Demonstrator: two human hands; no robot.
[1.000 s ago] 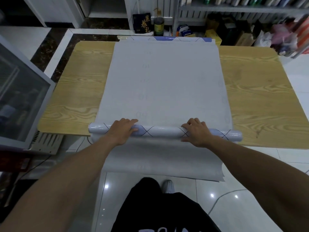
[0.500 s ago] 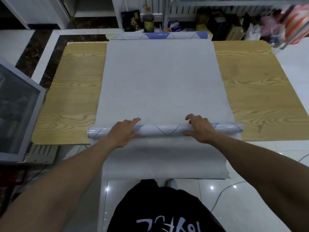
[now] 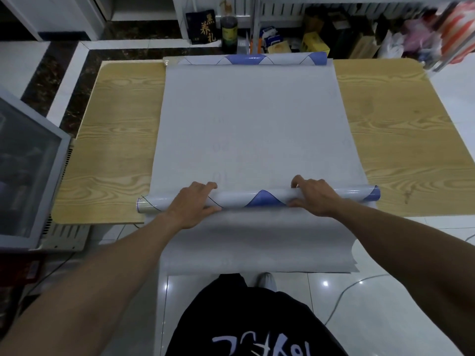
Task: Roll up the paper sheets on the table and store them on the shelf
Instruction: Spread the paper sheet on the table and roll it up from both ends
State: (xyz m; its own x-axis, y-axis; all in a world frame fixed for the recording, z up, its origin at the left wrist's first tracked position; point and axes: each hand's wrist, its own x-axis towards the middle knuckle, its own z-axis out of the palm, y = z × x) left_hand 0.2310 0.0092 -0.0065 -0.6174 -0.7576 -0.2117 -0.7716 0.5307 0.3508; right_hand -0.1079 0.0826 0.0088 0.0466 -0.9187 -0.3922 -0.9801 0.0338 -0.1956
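A large pale grey paper sheet [image 3: 252, 124] lies flat across the wooden table [image 3: 115, 140], and its near part hangs over the front edge. A rolled portion [image 3: 257, 199], white with blue diamond shapes, lies across the sheet near the table's front edge. My left hand [image 3: 191, 201] grips the roll left of its middle, fingers over the top and thumb under the near side. My right hand [image 3: 312, 196] grips it right of the middle in the same way. Another curled patterned end [image 3: 253, 59] sits at the table's far edge.
A glass-fronted cabinet [image 3: 25, 163] stands at the left of the table. Beyond the far edge are white shelves [image 3: 295, 6] with boxes, a dark bottle [image 3: 228, 30] and bags on the floor. A cable [image 3: 344, 294] runs over the glossy white floor tiles at the right.
The roll has turned and moved slightly away from me, a blue diamond now showing on top. Both hands shifted their hold, fingers now curled over the roll.
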